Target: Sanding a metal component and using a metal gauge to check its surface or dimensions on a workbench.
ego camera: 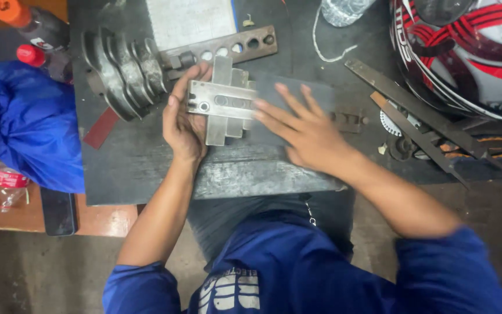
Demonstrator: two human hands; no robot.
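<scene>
Steel-topped workbench [135,168] carries clutter; left hand [182,125] grips a slotted metal bracket [222,100], right hand [303,131] lies flat, open.

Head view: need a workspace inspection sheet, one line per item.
Surface: dark steel plate on a wooden bench, scuffed.
Job's things: grey metal bracket assembly of crossed flat pieces, lying on a grey slab.
Clutter: finned metal casting, bar with holes, angle irons, helmet, blue cloth, bottles, phone.
Grips: left hand cups the assembly's left end; right hand lies flat, fingertips at its right end.
Cables: white cord near a clear bottle.
Surroundings: concrete floor; nothing else seen.
</scene>
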